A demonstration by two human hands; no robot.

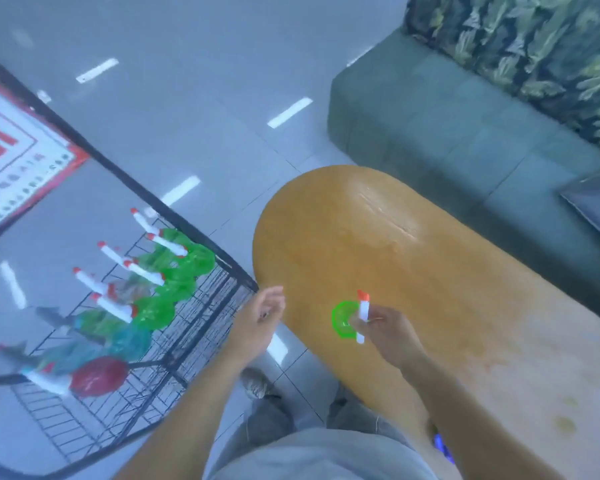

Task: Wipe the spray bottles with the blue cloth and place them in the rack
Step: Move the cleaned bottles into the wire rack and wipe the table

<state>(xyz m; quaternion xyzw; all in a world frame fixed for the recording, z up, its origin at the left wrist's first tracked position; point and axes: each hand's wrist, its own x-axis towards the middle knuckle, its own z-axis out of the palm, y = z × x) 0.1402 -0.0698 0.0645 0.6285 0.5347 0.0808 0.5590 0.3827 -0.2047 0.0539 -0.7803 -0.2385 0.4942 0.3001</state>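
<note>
My right hand [383,329] grips a green spray bottle [342,320] by its white, red-tipped spray head, above the near end of the orange table [413,271]. My left hand [260,317] hangs between table and rack with fingers loosely curled, holding nothing. The black wire rack [201,306] stands to the left. On it lie several green bottles [174,282] with white nozzles, teal ones [129,341] and a red one [97,375]. A sliver of blue [442,446] shows under my right forearm; whether it is the cloth is unclear.
A grey-green bench [465,133] with leafy-patterned cushions [534,46] runs along the table's far right side. A red-and-white sign [14,157] lies on the glossy tiled floor behind the rack. My legs and a shoe [257,384] are below, between rack and table.
</note>
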